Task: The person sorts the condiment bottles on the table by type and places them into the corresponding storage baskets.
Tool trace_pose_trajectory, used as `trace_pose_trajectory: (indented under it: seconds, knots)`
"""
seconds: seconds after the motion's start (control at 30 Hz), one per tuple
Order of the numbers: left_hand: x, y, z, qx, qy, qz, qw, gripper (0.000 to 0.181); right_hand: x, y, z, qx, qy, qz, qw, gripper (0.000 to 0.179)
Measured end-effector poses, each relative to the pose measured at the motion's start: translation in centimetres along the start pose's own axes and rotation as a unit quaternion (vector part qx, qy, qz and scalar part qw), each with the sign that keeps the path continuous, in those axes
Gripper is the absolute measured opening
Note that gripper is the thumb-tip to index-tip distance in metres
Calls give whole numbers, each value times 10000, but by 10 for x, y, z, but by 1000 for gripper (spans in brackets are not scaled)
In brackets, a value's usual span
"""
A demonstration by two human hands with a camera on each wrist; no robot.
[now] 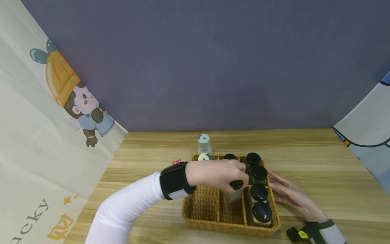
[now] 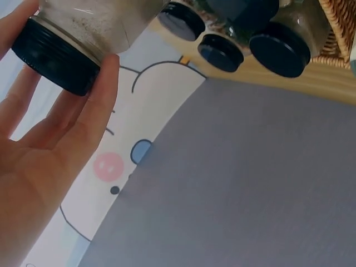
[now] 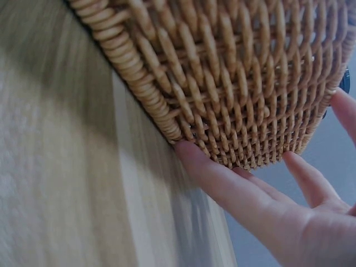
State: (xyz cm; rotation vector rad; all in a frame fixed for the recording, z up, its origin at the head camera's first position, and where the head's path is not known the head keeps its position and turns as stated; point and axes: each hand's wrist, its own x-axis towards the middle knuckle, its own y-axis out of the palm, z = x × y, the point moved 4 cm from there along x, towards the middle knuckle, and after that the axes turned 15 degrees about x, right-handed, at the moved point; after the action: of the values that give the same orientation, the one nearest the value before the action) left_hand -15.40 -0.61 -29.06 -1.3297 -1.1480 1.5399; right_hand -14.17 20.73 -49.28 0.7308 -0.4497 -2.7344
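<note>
My left hand (image 1: 220,172) holds a clear spice jar (image 1: 234,195) by its black lid (image 2: 55,55), over the middle column of a divided wicker basket (image 1: 230,227). Pale, fine powder shows inside the jar in the left wrist view. Thumb and fingers close around the lid's sides. Against the basket's right wall, my right hand (image 1: 294,196) lays its fairly straight, spread fingertips on the weave (image 3: 222,83). Several black-lidded jars, among them a front one (image 1: 262,212), stand in the right column. Another black lid (image 1: 230,156) shows behind my left hand.
A white-topped container (image 1: 204,142) stands on the wooden table (image 1: 146,217) just behind the basket. A second pale lid (image 1: 204,157) shows in the basket's back left. Beyond the table rises a grey-blue panel (image 1: 213,67), with a printed curtain (image 1: 39,142) on the left.
</note>
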Motion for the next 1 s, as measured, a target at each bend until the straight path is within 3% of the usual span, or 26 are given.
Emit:
trace_pose_trajectory:
  seconds: [0.2, 0.47, 1.0]
  knots:
    - [5, 9, -1, 175, 0, 198, 9997, 26, 3, -1, 0, -28, 19, -19, 10000, 67]
    - [10, 22, -2, 501, 9, 194, 9986, 24, 6, -4, -1, -69, -8, 44, 10000, 67]
    - [22, 48, 1, 458, -167, 462, 9977, 28, 12, -9, -3, -37, -39, 104, 9999, 65]
